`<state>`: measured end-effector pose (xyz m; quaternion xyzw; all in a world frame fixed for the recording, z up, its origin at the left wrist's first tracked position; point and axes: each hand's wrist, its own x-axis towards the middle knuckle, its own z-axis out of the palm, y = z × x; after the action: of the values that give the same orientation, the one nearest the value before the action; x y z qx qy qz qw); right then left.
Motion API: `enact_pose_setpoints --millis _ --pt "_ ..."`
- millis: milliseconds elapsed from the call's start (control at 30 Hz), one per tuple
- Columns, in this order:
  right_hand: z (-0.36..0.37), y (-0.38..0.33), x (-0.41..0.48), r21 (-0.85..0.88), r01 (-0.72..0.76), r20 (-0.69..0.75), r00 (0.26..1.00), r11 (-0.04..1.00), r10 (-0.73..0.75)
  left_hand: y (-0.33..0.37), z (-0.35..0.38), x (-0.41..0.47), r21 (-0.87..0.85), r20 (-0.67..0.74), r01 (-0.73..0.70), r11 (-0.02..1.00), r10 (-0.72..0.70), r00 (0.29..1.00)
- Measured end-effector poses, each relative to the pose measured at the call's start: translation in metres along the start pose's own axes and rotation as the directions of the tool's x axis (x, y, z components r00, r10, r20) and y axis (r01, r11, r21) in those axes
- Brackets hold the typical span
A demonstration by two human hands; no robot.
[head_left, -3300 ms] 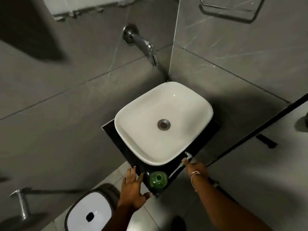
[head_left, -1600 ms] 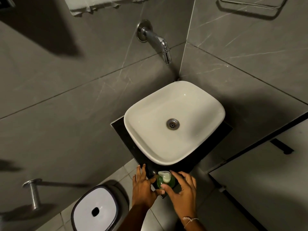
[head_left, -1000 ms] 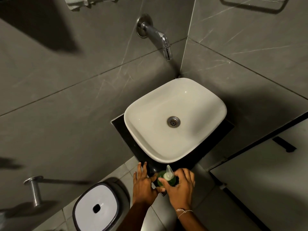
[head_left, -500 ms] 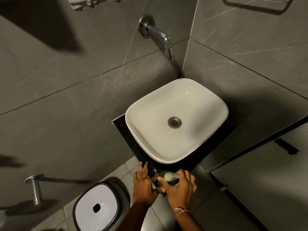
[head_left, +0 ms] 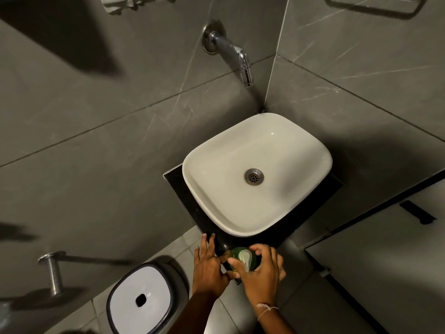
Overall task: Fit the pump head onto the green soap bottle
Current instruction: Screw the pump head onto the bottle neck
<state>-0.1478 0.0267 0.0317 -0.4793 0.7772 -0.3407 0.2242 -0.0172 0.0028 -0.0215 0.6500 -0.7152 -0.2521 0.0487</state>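
Pump head seating on green soap bottle, both hands engaged.

Right hand [head_left: 260, 276] is closing its fingers around the pump head [head_left: 246, 258], which is sitting on top of the green soap bottle [head_left: 234, 255]; left hand [head_left: 208, 266] is lying flat just beside it, thumb touching the bottle (bracing, not gripping). Bottle is standing on the dark counter [head_left: 178, 186], just in front of the basin [head_left: 240, 227]. Risk: cross-threading, or tipping off the near counter edge, if twisting off-axis. Collar, threads and bottle body are hiding under the fingers.

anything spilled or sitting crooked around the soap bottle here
Nothing stands out. The green soap bottle stands upright on the dark counter with the pump head on top, right hand around it, left hand beside it. No visible spill.
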Motion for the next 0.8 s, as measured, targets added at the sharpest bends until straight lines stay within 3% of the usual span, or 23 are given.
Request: enact_pose_setpoints --millis 100,300,467,633,800 --pt "-0.003 0.006 0.001 -0.03 0.073 0.032 0.997 0.997 -0.072 0.0 -0.001 0.001 0.03 0.02 -0.006 1.0 0.006 1.0" --pt "-0.004 -0.004 0.008 -0.099 -0.013 0.053 0.998 0.995 0.019 -0.001 0.001 0.0 0.007 0.005 -0.006 1.0 0.006 1.0" --pt "-0.011 0.008 0.003 -0.078 0.126 0.097 0.988 0.989 -0.119 -0.001 0.002 0.001 0.024 0.004 -0.012 1.0 0.012 1.0" --pt "-0.007 -0.007 0.008 -0.164 0.033 0.043 0.999 0.986 -0.026 -0.001 0.003 0.0 0.015 0.0 -0.014 1.0 0.014 1.0" --pt "-0.008 0.007 0.005 -0.094 0.12 0.089 0.99 0.988 -0.112 -0.001 0.002 0.001 0.035 0.011 -0.013 0.999 0.013 1.0"
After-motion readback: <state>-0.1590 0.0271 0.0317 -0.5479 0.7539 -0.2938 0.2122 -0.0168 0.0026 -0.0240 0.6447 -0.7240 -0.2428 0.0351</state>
